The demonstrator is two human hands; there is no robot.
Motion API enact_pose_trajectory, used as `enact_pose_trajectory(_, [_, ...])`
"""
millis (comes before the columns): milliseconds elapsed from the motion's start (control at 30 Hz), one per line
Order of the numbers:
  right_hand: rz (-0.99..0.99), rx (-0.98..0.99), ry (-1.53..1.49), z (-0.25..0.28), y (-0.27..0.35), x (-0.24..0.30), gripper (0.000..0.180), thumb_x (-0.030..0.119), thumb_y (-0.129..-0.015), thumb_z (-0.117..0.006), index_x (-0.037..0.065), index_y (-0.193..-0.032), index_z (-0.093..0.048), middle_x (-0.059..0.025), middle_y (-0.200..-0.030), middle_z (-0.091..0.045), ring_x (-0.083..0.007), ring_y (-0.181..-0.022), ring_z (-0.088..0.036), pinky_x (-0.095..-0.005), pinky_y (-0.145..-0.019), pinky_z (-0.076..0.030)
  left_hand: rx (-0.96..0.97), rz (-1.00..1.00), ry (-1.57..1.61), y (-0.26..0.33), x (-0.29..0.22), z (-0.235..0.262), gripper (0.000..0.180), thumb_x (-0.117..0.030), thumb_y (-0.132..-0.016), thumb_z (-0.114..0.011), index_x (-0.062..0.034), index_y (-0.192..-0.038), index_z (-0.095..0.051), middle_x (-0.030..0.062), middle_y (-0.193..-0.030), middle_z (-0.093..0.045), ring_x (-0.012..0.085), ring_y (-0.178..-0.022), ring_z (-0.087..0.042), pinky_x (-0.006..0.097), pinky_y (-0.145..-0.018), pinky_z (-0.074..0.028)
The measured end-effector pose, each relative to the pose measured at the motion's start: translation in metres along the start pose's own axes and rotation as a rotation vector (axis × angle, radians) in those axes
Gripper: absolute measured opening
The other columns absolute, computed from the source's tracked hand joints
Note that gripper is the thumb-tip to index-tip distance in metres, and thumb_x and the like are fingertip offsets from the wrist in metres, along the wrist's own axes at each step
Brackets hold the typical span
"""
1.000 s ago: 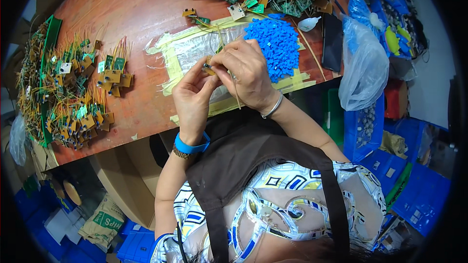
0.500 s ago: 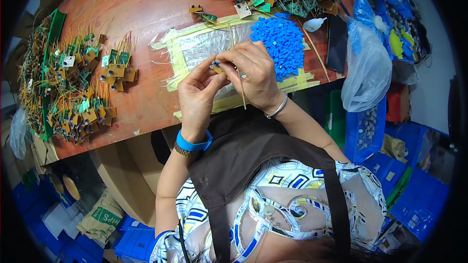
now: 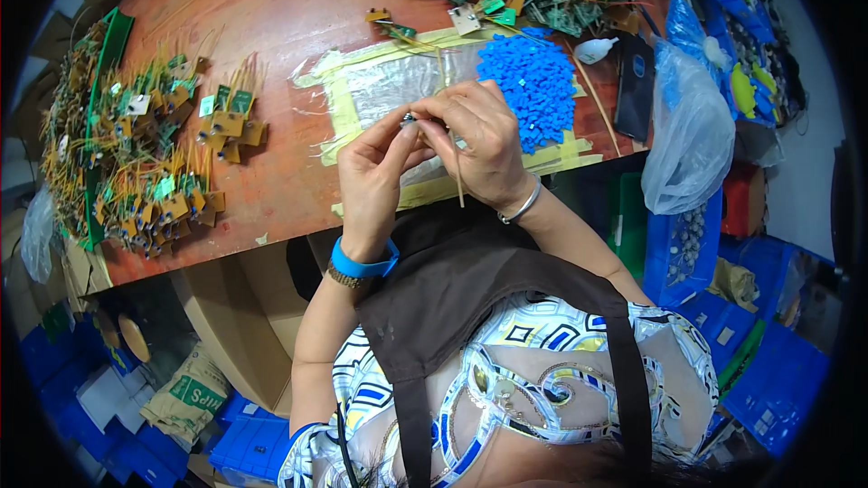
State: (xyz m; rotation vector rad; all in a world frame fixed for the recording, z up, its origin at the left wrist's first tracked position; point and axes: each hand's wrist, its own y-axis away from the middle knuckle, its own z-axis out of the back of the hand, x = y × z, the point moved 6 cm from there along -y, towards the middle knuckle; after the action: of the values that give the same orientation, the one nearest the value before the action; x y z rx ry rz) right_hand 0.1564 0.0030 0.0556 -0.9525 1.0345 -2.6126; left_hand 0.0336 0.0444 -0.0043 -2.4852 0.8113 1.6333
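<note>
Fingers of the left hand (image 3: 369,167) and right hand (image 3: 484,134) pinch a small, mostly hidden part (image 3: 409,118) above the sheet (image 3: 384,90); a stick (image 3: 459,176) sits in the right's grip. The part seems light, stiff, probably fragile, best held by its edges.

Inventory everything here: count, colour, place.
Table: one, reddish, top
Plastic sheet: one, clear, table centre
Pieces: many, blue, table's right
Circuit boards: many, brown and green, table's left and far side
Phone: one, black, table's right
Plastic bags: several, mostly clear, both sides
Bins: several, blue, both sides
Big cardboard box: one, brown, below table
Sticks: two, tan, one held, one lying
Small part: one, dark where visible, held
Left hand: one, bare, centre
Right hand: one, bare, centre
</note>
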Motion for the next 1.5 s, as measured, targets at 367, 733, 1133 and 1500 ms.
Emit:
enact_pose_trajectory(367, [0.067, -0.054, -0.063, 0.011, -0.008, 0.012, 0.032, -0.007, -0.073, -0.073, 0.005, -0.102, -0.067, -0.0087, -0.094, -0.07, -0.0255, -0.086, -0.066, -0.0336, -0.074, -0.046, -0.363, -0.425, -0.149, -0.003, -0.07, 0.076, 0.024, -0.013, -0.096, -0.061, 0.0024, -0.113, -0.068, 0.0103, -0.097, -0.07, 0.0157, -0.081, -0.069, 0.029, -0.071, -0.059])
enact_pose_trajectory(733, [-0.015, -0.03, -0.048, 0.014, 0.009, -0.003, 0.032, -0.006, -0.072, -0.073, 0.004, -0.102, -0.068, -0.0091, -0.092, -0.07, -0.0254, -0.083, -0.066, -0.033, -0.075, -0.047, -0.915, -0.717, -1.267, -0.017, -0.124, 0.178, 0.028, -0.017, -0.087, -0.069, -0.0013, -0.111, -0.07, 0.0158, -0.099, -0.059, 0.0265, -0.088, -0.058, 0.037, -0.079, -0.048])
enact_pose_trajectory(1133, [-0.029, -0.032, -0.027, 0.023, 0.014, -0.003, 0.031, -0.009, -0.073, -0.072, 0.004, -0.101, -0.069, -0.01, -0.093, -0.07, -0.0256, -0.084, -0.066, -0.0326, -0.075, -0.047, -0.041, -0.794, -1.521, -0.152, -0.039, 0.0, 0.017, -0.017, -0.086, -0.061, -0.0083, -0.097, -0.071, 0.0157, -0.1, -0.069, 0.0369, -0.095, -0.061, 0.044, -0.083, -0.05])
enact_pose_trajectory(1500, [-0.003, -0.02, -0.068, 0.007, 0.016, 0.004, 0.03, -0.006, -0.074, -0.073, 0.004, -0.101, -0.067, -0.0094, -0.092, -0.071, -0.0262, -0.084, -0.067, -0.0328, -0.074, -0.048, -0.256, -0.679, -1.247, -0.14, -0.027, 0.014, 0.035, -0.004, -0.076, -0.072, -0.0061, -0.111, -0.068, 0.0163, -0.081, -0.066, 0.0315, -0.088, -0.065, 0.038, -0.077, -0.053])
